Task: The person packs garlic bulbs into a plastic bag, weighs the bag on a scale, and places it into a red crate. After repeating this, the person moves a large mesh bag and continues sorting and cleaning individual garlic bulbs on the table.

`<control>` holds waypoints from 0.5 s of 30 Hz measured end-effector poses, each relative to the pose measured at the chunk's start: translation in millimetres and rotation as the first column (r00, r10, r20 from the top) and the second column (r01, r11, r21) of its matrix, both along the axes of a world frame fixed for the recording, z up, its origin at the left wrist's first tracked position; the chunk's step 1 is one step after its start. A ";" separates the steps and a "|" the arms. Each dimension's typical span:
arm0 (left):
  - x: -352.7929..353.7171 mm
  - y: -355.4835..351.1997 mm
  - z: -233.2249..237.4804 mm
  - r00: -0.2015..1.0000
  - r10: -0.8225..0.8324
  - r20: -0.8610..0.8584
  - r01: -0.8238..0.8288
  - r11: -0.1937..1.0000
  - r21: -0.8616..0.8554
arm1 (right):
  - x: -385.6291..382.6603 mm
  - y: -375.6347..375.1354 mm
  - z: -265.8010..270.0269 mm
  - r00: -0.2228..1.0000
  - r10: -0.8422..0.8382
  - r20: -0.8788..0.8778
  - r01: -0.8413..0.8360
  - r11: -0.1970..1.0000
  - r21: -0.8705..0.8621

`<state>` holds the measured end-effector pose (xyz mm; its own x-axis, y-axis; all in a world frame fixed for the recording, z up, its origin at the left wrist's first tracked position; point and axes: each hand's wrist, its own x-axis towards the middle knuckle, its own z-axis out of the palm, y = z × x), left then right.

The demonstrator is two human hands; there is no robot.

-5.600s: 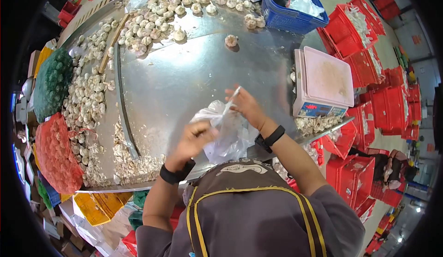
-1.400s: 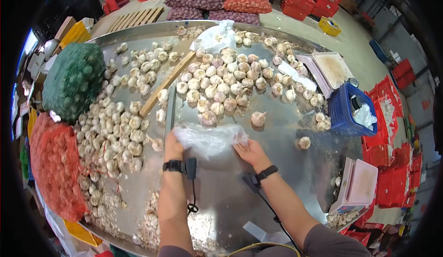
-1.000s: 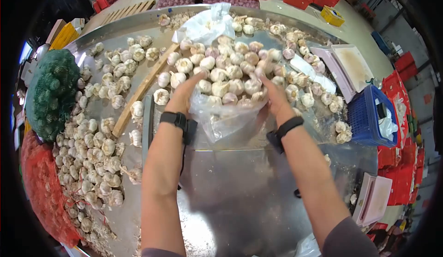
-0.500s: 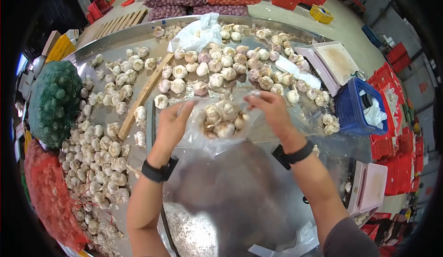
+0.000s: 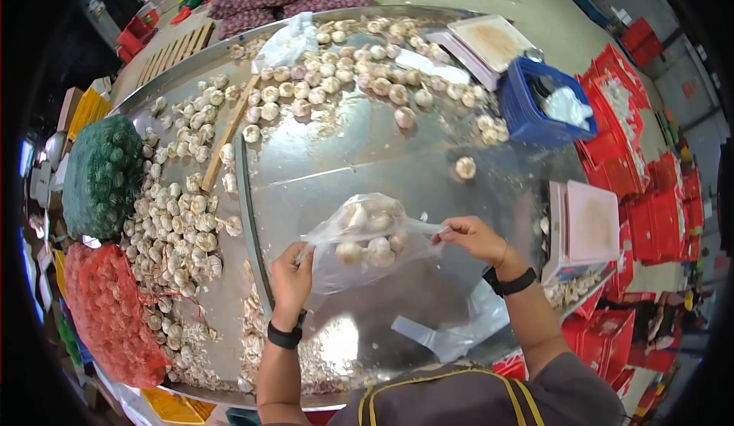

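Note:
A clear plastic bag (image 5: 344, 273) with several garlic bulbs (image 5: 378, 252) inside hangs or rests low over the metal table in front of me. My left hand (image 5: 292, 277) pinches the bag's left edge between thumb and fingers. On the opposite side, my right hand (image 5: 475, 239) is closed on the bag's right corner, so the plastic is stretched between both hands. A single garlic bulb (image 5: 465, 168) lies on the table beyond my right hand. Another flat plastic bag (image 5: 459, 327) lies near the table's front edge, below my right hand.
Loose garlic (image 5: 172, 227) is heaped at left, beside a green net sack (image 5: 103, 178) and a red net sack (image 5: 111, 315). A wooden strip (image 5: 229, 136) borders the heap. At right stand a blue basket (image 5: 527, 109) and a scale (image 5: 585, 223); another scale (image 5: 489, 40) sits at the back.
Both hands have come nearer my body with the garlic-filled bag. Its edges are now gripped and pulled apart sideways. My view has shifted, showing more of the table's front.

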<state>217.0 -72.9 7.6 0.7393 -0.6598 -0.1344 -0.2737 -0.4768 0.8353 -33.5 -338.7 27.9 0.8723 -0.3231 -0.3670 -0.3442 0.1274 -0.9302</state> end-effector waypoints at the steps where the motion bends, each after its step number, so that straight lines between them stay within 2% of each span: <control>1: -10.4 -5.6 6.2 0.999 0.028 0.020 -0.028 1.000 0.014 | -16.0 4.9 1.4 0.995 -0.099 -0.018 0.100 0.995 0.020; 2: -19.4 -12.7 12.2 0.997 0.056 0.046 -0.057 0.998 0.022 | -31.7 6.8 1.5 0.980 -0.197 -0.035 0.199 0.979 0.035; 3: -27.7 -19.7 17.1 0.998 0.036 0.055 -0.037 0.999 0.025 | -45.0 5.3 2.7 0.972 -0.233 0.039 0.228 0.969 0.090; 5: -44.3 -40.4 28.7 0.947 0.007 0.320 0.023 0.996 -0.089 | -73.3 -1.4 12.6 0.953 -0.291 0.081 0.281 0.953 0.116; 9: -91.4 -90.9 76.2 0.962 -0.065 0.266 0.123 0.970 -0.208 | -127.6 -30.3 46.7 0.877 -0.445 0.184 0.417 0.893 0.172; 10: -106.4 -103.7 87.2 0.956 -0.087 0.281 0.150 0.966 -0.211 | -143.2 -38.7 55.8 0.840 -0.500 0.211 0.464 0.863 0.201; 11: -124.2 -117.2 99.4 0.958 -0.121 0.261 0.187 0.952 -0.242 | -160.3 -45.8 68.8 0.757 -0.612 0.229 0.580 0.791 0.196; 12: -142.7 -132.1 110.8 0.958 -0.158 0.240 0.223 0.935 -0.275 | -181.7 -58.8 75.4 0.738 -0.631 0.240 0.599 0.776 0.197; 14: -181.9 -165.2 131.9 0.941 -0.212 0.265 0.293 0.902 -0.317 | -232.5 -87.3 89.6 0.665 -0.627 0.405 0.619 0.767 0.170; 15: -201.6 -183.2 139.3 0.930 -0.238 0.279 0.330 0.875 -0.354 | -253.9 -96.9 100.9 0.645 -0.641 0.415 0.640 0.750 0.164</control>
